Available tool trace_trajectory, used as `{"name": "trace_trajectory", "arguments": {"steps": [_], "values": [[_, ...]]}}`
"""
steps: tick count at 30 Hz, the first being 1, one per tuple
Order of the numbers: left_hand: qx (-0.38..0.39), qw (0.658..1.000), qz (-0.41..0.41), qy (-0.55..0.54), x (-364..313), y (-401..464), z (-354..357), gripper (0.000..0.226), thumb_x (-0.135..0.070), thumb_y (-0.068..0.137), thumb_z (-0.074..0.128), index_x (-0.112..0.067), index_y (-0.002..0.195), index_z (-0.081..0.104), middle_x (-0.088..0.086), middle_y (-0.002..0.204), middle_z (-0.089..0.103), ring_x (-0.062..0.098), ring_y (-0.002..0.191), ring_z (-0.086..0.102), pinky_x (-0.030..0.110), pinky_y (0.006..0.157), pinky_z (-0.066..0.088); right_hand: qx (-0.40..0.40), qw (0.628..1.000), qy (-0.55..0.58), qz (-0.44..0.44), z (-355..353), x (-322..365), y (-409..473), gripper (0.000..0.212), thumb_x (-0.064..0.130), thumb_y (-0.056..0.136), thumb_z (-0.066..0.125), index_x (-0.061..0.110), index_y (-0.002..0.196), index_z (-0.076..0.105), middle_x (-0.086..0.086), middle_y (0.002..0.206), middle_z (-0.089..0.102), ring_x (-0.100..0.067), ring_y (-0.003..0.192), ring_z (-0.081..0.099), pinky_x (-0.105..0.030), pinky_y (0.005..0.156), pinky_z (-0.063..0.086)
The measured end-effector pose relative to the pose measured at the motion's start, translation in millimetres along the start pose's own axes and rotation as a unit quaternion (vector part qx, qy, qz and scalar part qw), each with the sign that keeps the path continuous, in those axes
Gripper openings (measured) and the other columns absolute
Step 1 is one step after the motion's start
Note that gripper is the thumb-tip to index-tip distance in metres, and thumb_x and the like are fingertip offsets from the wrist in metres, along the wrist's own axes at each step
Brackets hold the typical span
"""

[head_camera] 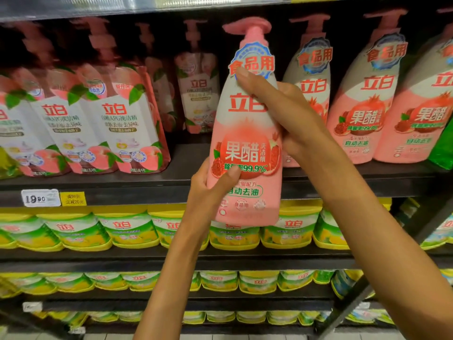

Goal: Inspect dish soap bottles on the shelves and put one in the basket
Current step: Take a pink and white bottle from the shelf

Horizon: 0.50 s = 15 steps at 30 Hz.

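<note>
Hands (282,111) hold upright pink pump-top dish soap bottle (245,133).

Bottle (245,148) held up in front of the shelf (171,185), clear of the board, both hands on it: left hand (208,190) low on its left side, right hand (282,106) round its upper right. Behind it, an open slot on the board between the peach pouches (105,123) on the left and the pink pump bottles (362,106) on the right; one small bottle (198,92) stands deep at the back of that slot. The pink bottles stand shoulder to shoulder, no room between. Upper shelf edge (147,6) sits just above the pump heads. Yellow tubs (127,229) fill the lower shelves.
</note>
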<state>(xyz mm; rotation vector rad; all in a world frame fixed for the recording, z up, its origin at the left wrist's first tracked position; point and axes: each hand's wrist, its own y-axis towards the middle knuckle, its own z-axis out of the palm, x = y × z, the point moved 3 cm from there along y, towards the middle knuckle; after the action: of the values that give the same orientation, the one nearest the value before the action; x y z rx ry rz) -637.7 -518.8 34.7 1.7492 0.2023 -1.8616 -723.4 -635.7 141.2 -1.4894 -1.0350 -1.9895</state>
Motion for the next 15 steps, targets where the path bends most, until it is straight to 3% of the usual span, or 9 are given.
{"name": "trace_trajectory", "arguments": {"steps": [3,5,7,8,9,11,15], "values": [[-0.003,1.0,-0.023,-0.012,4,-15,-2,0.051,-0.055,0.062,0.076,-0.028,0.104,0.068,0.005,0.103,0.074,0.024,0.098,0.07,0.038,0.08,0.055,0.026,0.998,0.049,0.015,-2,-3,-3,0.025,0.034,0.095,0.06,0.012,0.103,0.067,-0.007,0.092,0.077,-0.021,0.088,0.074,-0.03,0.071,0.058],[0.016,0.999,-0.041,-0.016,5,-23,-3,0.054,-0.066,0.055,0.077,-0.033,0.097,0.072,0.002,0.099,0.075,0.02,0.095,0.071,0.03,0.076,0.056,0.047,0.988,0.143,0.041,2,-7,-4,0.04,0.033,0.092,0.062,0.006,0.121,0.06,-0.016,0.111,0.071,-0.029,0.106,0.068,-0.04,0.085,0.057],[0.036,0.997,-0.06,-0.021,11,-30,-2,0.059,-0.07,0.054,0.076,-0.032,0.098,0.073,0.005,0.102,0.075,0.023,0.098,0.07,0.033,0.08,0.056,0.091,0.966,0.233,0.06,7,-16,-4,0.068,0.03,0.071,0.082,0.002,0.127,0.055,-0.022,0.125,0.062,-0.037,0.115,0.06,-0.048,0.098,0.048],[0.039,0.996,-0.068,-0.031,15,-33,0,0.063,-0.069,0.054,0.076,-0.028,0.101,0.072,0.007,0.103,0.074,0.025,0.1,0.07,0.036,0.081,0.056,0.109,0.959,0.254,0.067,10,-21,-4,0.076,0.03,0.058,0.088,0.002,0.121,0.058,-0.022,0.119,0.063,-0.037,0.109,0.061,-0.048,0.098,0.046],[0.035,0.995,-0.078,-0.045,18,-37,1,0.069,-0.069,0.054,0.077,-0.024,0.105,0.07,0.01,0.104,0.074,0.027,0.1,0.069,0.037,0.081,0.056,0.116,0.958,0.252,0.069,11,-25,-5,0.073,0.027,0.053,0.09,0.003,0.115,0.06,-0.02,0.109,0.066,-0.034,0.1,0.064,-0.046,0.095,0.048],[0.026,0.991,-0.106,-0.075,26,-43,1,0.081,-0.069,0.047,0.08,-0.018,0.109,0.068,0.011,0.103,0.074,0.027,0.098,0.07,0.035,0.077,0.057,0.092,0.968,0.22,0.081,13,-31,-6,0.049,0.025,0.073,0.076,0.003,0.112,0.056,-0.015,0.09,0.069,-0.028,0.086,0.067,-0.04,0.082,0.054],[0.044,0.983,-0.126,-0.122,39,-54,-5,0.064,-0.071,0.046,0.079,-0.029,0.095,0.077,0.004,0.099,0.076,0.018,0.093,0.072,0.028,0.07,0.057,0.041,0.976,0.186,0.11,20,-36,-13,0.027,0.024,0.096,0.048,0.005,0.115,0.052,-0.01,0.079,0.072,-0.024,0.076,0.07,-0.033,0.071,0.059]]}}
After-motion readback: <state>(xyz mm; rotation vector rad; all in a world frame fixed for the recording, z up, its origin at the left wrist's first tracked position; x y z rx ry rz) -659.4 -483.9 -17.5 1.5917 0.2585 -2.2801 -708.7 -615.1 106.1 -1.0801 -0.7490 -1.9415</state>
